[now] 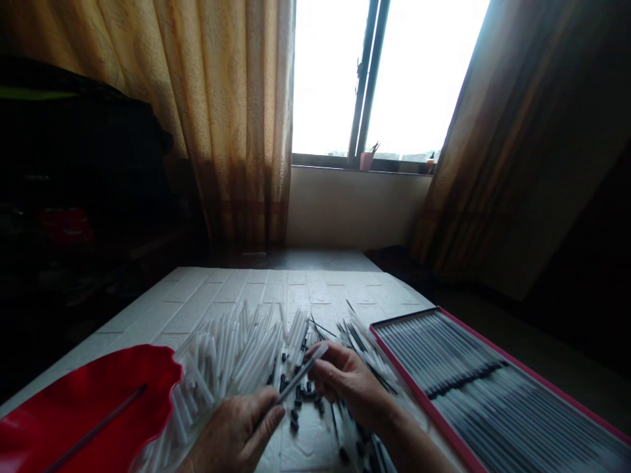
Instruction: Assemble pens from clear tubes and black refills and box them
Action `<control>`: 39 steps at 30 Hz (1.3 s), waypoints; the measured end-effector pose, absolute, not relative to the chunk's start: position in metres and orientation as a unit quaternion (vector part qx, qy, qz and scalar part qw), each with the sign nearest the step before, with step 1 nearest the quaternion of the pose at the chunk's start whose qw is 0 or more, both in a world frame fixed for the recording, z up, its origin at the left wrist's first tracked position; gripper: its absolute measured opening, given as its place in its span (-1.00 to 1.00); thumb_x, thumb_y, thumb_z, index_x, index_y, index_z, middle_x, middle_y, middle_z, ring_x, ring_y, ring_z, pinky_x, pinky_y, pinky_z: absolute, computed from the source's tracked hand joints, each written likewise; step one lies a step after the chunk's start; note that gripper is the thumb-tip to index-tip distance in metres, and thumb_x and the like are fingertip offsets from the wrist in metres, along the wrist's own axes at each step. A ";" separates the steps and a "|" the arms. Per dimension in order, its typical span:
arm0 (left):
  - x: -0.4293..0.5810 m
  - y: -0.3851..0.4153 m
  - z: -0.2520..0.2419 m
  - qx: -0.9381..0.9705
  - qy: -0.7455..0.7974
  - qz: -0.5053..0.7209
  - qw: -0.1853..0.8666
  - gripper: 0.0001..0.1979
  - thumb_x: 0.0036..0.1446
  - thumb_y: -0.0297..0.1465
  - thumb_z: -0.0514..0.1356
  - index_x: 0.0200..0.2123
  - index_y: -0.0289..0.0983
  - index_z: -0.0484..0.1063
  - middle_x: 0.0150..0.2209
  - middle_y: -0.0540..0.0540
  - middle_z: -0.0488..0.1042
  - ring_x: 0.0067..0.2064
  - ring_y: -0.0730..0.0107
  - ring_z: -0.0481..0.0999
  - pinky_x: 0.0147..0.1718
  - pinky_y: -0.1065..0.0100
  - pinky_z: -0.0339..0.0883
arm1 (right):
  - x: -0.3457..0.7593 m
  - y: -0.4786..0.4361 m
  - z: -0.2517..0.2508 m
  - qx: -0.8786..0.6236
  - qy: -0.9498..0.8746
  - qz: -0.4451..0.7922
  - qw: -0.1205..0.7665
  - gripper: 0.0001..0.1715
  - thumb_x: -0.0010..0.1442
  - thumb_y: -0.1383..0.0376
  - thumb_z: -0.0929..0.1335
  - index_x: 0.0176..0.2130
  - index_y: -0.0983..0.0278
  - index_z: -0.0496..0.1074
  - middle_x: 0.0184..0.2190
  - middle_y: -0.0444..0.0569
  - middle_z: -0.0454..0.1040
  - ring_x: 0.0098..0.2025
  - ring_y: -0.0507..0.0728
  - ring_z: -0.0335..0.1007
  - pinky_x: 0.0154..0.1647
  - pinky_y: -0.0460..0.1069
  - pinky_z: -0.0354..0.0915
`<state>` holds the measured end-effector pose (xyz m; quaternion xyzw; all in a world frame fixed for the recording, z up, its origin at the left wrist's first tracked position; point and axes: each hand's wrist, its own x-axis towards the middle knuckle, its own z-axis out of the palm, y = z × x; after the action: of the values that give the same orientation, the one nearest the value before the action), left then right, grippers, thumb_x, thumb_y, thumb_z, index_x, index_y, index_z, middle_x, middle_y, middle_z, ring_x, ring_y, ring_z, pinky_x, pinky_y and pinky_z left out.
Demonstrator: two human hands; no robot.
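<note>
A slim, translucent pen barrel (pixel 302 376) slants up to the right between my two hands, greyish along its length. Its lower end is pinched between the thumb and fingers of my left hand (pixel 241 424). My right hand (pixel 345 381) has its fingers closed around the upper end. Below the hands lie several small black pen caps (pixel 298 396). Clear empty pen barrels (pixel 221 355) are heaped beside my left hand. Thin dark refills (pixel 359 341) lie loose beyond and under my right hand, partly hidden by it.
At left stands a red wavy-rimmed bowl (pixel 170 368) with one dark pen-like stick (pixel 98 424) in it. A pink-edged box (pixel 414 387) at right holds rows of pens (pixel 493 394). All rest on a white brick-patterned tabletop (pixel 315 286). A pink cup (pixel 365 161) stands on the windowsill.
</note>
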<state>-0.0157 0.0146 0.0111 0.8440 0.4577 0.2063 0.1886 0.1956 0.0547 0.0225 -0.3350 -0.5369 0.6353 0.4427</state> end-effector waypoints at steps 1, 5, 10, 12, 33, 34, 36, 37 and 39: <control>-0.015 0.014 0.010 0.848 0.449 0.207 0.191 -0.68 0.33 -0.25 -0.13 -0.41 -0.17 0.28 -0.58 0.07 0.39 -0.56 0.44 0.47 -0.54 0.51 0.19 | 0.193 0.054 0.021 -0.332 -0.542 0.635 0.439 -0.45 -0.06 -0.06 0.50 -0.30 0.31 0.43 -0.60 -0.23 0.33 -0.64 -0.09 0.17 -0.65 -0.17 0.03; -0.012 0.014 0.009 0.862 0.422 0.200 0.198 -0.71 0.33 -0.26 -0.12 -0.39 -0.16 0.27 -0.58 0.08 0.40 -0.56 0.45 0.48 -0.55 0.53 0.19 | 0.188 0.054 0.016 -0.326 -0.556 0.625 0.441 -0.45 -0.09 -0.07 0.51 -0.33 0.33 0.45 -0.60 -0.23 0.33 -0.63 -0.09 0.16 -0.61 -0.15 0.09; -0.013 0.016 0.008 0.870 0.432 0.180 0.154 -0.72 0.32 -0.27 -0.10 -0.39 -0.16 0.29 -0.53 0.05 0.46 -0.51 0.42 0.51 -0.52 0.50 0.20 | 0.195 0.056 0.028 -0.352 -0.544 0.572 0.503 -0.43 -0.03 -0.14 0.44 -0.34 0.31 0.41 -0.49 -0.13 0.44 -0.55 -0.02 0.33 -0.61 -0.15 0.15; -0.013 0.016 0.008 0.873 0.433 0.170 0.146 -0.72 0.31 -0.27 -0.10 -0.38 -0.16 0.32 -0.53 0.04 0.48 -0.51 0.40 0.53 -0.52 0.49 0.20 | 0.202 0.057 0.039 -0.362 -0.522 0.532 0.559 -0.43 -0.01 -0.14 0.43 -0.31 0.29 0.39 -0.41 -0.06 0.50 -0.47 0.03 0.41 -0.57 -0.13 0.21; -0.016 0.016 0.006 0.897 0.380 0.183 0.134 -0.69 0.35 -0.27 -0.06 -0.39 -0.15 0.38 -0.47 0.06 0.55 -0.43 0.39 0.60 -0.49 0.54 0.29 | 0.426 0.007 0.069 -0.747 -0.655 0.064 0.091 -0.48 0.09 0.33 0.33 0.07 0.28 0.46 -0.29 0.03 0.61 -0.25 0.22 0.52 -0.24 -0.01 0.31; -0.015 0.017 0.006 0.897 0.379 0.187 0.132 -0.69 0.34 -0.27 -0.06 -0.39 -0.16 0.38 -0.47 0.06 0.55 -0.43 0.40 0.60 -0.49 0.54 0.29 | 0.426 0.004 0.065 -0.746 -0.657 0.071 0.084 -0.48 0.09 0.35 0.33 0.07 0.26 0.46 -0.32 0.00 0.61 -0.26 0.19 0.52 -0.26 -0.04 0.31; -0.014 0.017 0.008 0.897 0.376 0.199 0.123 -0.68 0.33 -0.27 -0.06 -0.41 -0.16 0.39 -0.50 0.06 0.55 -0.46 0.40 0.61 -0.52 0.55 0.30 | 0.424 -0.001 0.059 -0.742 -0.661 0.081 0.075 -0.48 0.10 0.36 0.32 0.07 0.23 0.46 -0.32 -0.02 0.61 -0.27 0.17 0.53 -0.28 -0.07 0.31; -0.013 0.017 0.008 0.897 0.375 0.204 0.118 -0.67 0.33 -0.28 -0.06 -0.42 -0.16 0.39 -0.52 0.06 0.55 -0.48 0.40 0.60 -0.54 0.55 0.30 | 0.423 -0.002 0.056 -0.740 -0.663 0.084 0.072 -0.48 0.10 0.36 0.31 0.08 0.23 0.45 -0.32 -0.02 0.62 -0.26 0.16 0.53 -0.28 -0.07 0.31; -0.012 0.017 0.010 0.896 0.375 0.211 0.110 -0.66 0.32 -0.28 -0.06 -0.44 -0.16 0.40 -0.54 0.05 0.55 -0.50 0.40 0.60 -0.57 0.56 0.29 | 0.423 -0.004 0.051 -0.737 -0.666 0.088 0.066 -0.49 0.12 0.35 0.30 0.09 0.23 0.45 -0.30 0.00 0.62 -0.24 0.17 0.53 -0.28 -0.07 0.31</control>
<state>-0.0124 0.0173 0.0100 0.8960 0.3746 0.2114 0.1103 0.4225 -0.0044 0.0505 -0.7374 -0.6664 0.0880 0.0659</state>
